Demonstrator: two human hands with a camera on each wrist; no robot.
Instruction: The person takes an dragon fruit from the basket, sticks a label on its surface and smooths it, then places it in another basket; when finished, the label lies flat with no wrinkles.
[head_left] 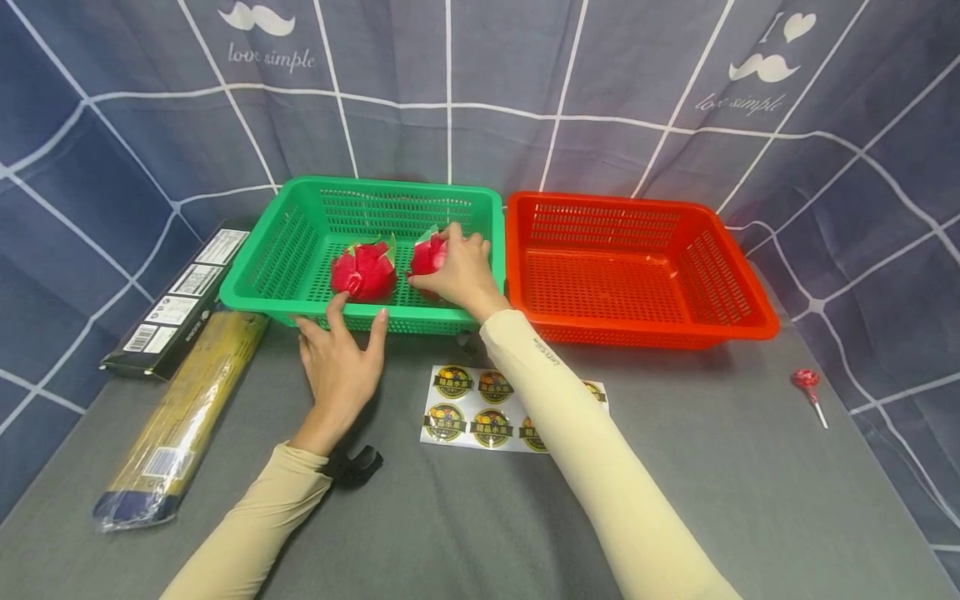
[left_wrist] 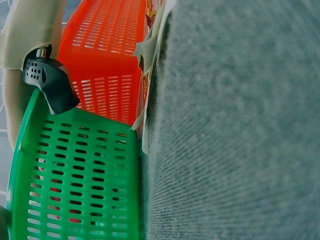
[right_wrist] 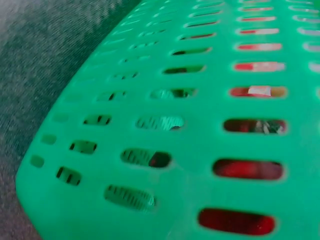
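Two pink dragon fruits lie in the green basket (head_left: 255,287). My right hand (head_left: 465,271) reaches over the front rim and grips the right-hand dragon fruit (head_left: 427,252), thumb on the near side and fingers over the top. The left-hand dragon fruit (head_left: 365,275) sits by itself, its leafy tips up. At the basket's front rim is my left hand (head_left: 341,367), fingers spread, one fingertip overlapping the lower edge of that fruit in the head view. Through slots in the green basket wall (right_wrist: 195,145), red patches of fruit show in the right wrist view.
A red basket (head_left: 607,333) adjoins the green one on the right. A sheet of round fruit stickers (head_left: 468,408) lies under my right forearm. Left stand a black box (head_left: 183,292) and a yellow plastic-wrapped pack (head_left: 183,408). A lollipop (head_left: 806,380) lies far right.
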